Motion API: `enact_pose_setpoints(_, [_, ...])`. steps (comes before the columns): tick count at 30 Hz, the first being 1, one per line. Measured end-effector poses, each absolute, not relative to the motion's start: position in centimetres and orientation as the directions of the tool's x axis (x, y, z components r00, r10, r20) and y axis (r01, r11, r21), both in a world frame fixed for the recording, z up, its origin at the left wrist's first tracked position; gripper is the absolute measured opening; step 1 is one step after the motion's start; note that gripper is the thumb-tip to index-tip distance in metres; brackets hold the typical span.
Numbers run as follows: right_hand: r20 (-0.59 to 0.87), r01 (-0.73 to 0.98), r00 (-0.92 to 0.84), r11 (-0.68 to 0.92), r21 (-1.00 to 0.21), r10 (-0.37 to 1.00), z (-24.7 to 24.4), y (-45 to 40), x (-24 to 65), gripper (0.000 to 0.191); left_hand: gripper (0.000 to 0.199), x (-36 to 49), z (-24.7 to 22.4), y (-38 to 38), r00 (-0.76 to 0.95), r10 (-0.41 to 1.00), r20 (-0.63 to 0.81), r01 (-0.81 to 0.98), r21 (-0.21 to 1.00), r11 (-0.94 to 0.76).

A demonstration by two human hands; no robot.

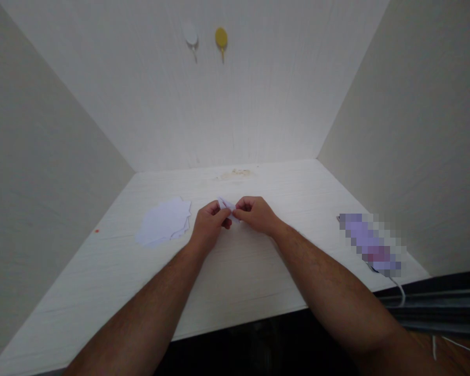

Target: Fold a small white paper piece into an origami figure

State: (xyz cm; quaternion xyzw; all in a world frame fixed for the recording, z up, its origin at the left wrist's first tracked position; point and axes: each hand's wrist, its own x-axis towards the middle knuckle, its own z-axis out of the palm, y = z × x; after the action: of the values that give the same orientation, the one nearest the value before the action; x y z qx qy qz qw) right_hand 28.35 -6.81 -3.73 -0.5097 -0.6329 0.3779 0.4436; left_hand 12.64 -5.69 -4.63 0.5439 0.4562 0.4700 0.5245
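Between my two hands is a small folded piece of white paper (226, 203), raised a little over the white tabletop (235, 282). My left hand (210, 222) pinches its left side between thumb and fingers. From the right, my right hand (256, 213) grips the other side, its thumb and fingertips pressed together near the left thumb. Part of the paper is hidden behind the fingers. Left of my left hand lies a loose stack of white paper sheets (162, 222) with uneven edges.
A blurred-out device, probably a phone (370, 245), lies at the right with a white cable (399, 290) running over the table edge. Walls enclose the table on three sides. A white hook (191, 36) and a yellow hook (221, 37) are on the back wall.
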Motion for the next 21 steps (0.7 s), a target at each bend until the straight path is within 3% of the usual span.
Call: enact_pose_setpoints(21, [0.211,0.371,-0.08,0.225,-0.901,0.974,-4.04,-6.64,28.38,0.014,0.014,12.48,-4.65,-5.5,0.199,0.979,0.047,0.086,0.994,-0.065])
